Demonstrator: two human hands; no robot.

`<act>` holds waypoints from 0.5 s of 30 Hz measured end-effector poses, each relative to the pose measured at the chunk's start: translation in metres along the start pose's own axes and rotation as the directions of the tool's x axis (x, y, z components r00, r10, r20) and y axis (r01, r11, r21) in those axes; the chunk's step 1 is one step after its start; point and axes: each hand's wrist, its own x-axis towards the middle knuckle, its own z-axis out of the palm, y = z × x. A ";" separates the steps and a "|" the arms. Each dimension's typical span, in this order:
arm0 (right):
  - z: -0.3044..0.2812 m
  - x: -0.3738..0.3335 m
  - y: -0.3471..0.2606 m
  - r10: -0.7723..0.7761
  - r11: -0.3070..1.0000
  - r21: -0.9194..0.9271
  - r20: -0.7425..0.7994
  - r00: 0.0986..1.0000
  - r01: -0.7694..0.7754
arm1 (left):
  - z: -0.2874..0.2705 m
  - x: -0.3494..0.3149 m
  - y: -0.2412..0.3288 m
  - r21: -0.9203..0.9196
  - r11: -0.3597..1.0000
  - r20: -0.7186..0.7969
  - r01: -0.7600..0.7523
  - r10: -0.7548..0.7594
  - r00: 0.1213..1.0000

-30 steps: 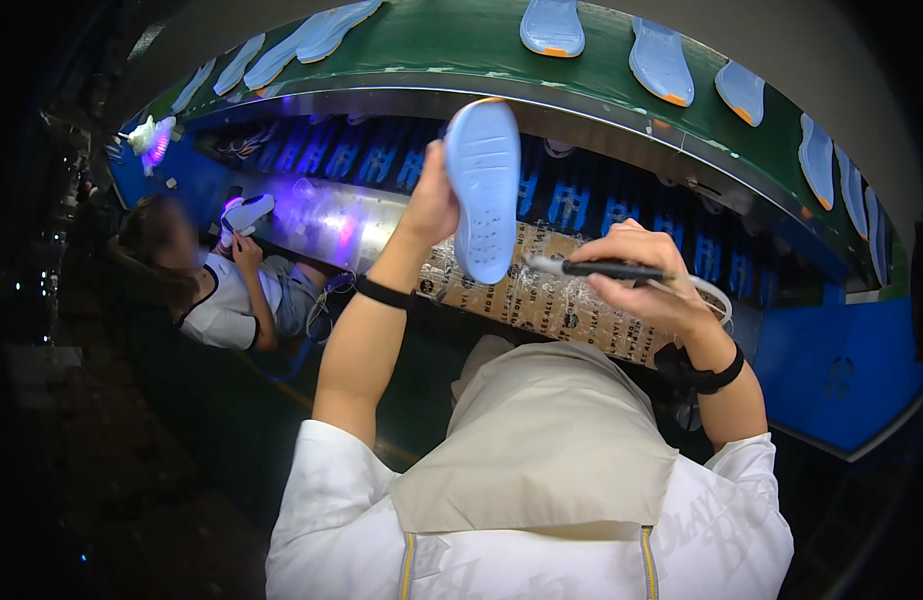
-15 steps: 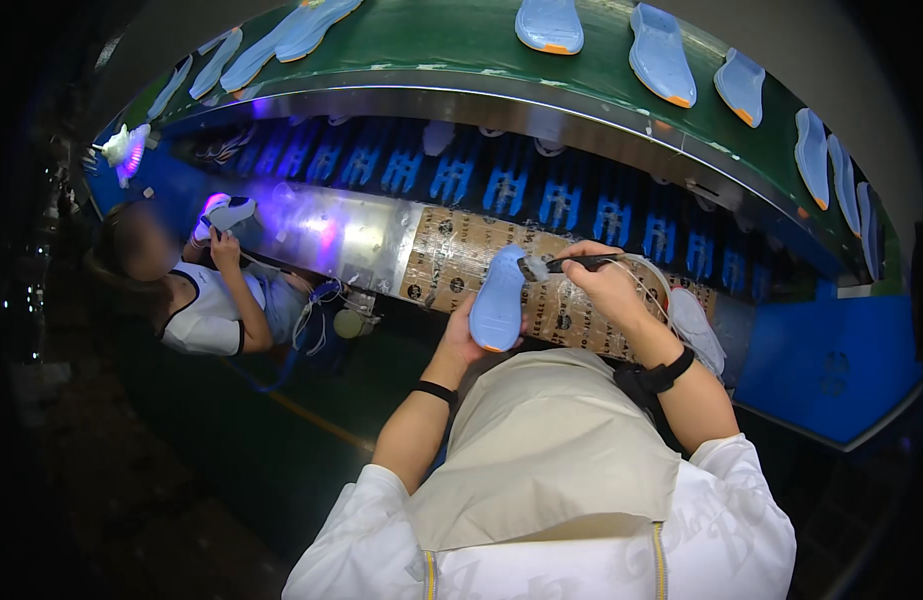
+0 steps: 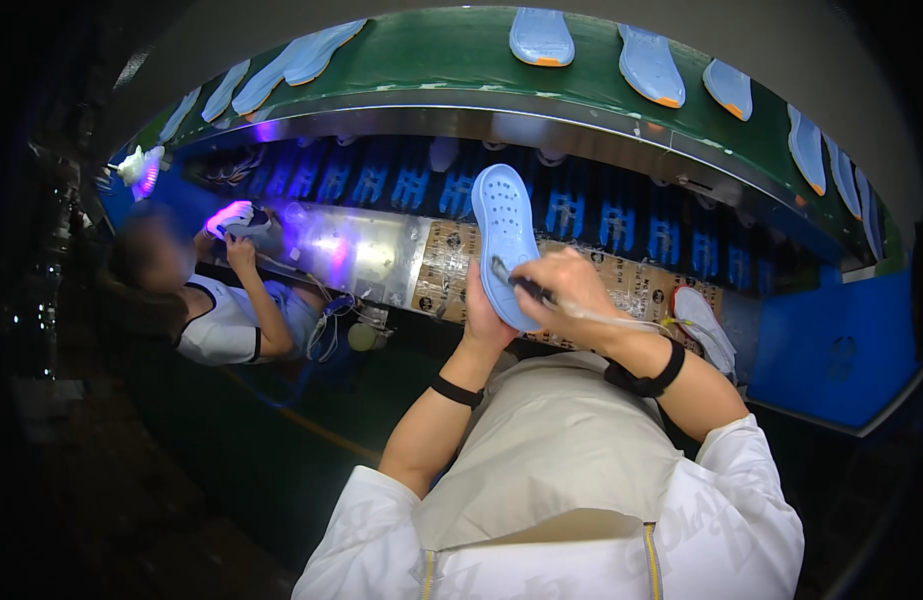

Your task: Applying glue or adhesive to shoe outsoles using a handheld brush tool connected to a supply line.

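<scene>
A light blue shoe sole [image 3: 503, 208] stands tilted up in front of me, its inner face with small holes turned my way. My left hand [image 3: 485, 316] is closed around the lower left edge of its heel end. In my right hand [image 3: 571, 284] is a brush [image 3: 532, 290] with a dark handle, gripped between closed fingers. The brush's tip lies against the inside of the sole near the heel, and the fingers partly hide it. A thin pale cord [image 3: 621, 321] trails from the handle past my right wrist.
Behind the sole runs a bench covered with printed brown cardboard [image 3: 446, 270]. Blue slotted racks [image 3: 621, 225] line its back. More blue soles [image 3: 649, 70] lie on a green shelf [image 3: 451, 75] above. A white shoe [image 3: 703, 330] rests at right. A co-worker [image 3: 226, 315] handles a shoe at left.
My left hand has raised the sole and turned it so its holed inside shows. The brush has moved from the sole's upper right edge down onto the heel area.
</scene>
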 end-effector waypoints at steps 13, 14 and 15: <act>-0.040 0.043 0.013 -0.098 0.993 -0.096 -0.367 0.925 0.067 | 0.032 -0.027 0.016 -0.073 0.968 0.311 0.239 -0.205 0.928; -0.035 0.042 0.012 -0.167 0.983 -0.136 -0.347 0.923 0.127 | 0.032 -0.027 0.018 -0.067 0.969 0.311 0.239 -0.207 0.928; -0.033 0.041 0.011 -0.253 0.964 -0.148 -0.281 0.926 0.219 | 0.032 -0.027 0.020 -0.039 0.979 0.242 0.199 -0.184 0.953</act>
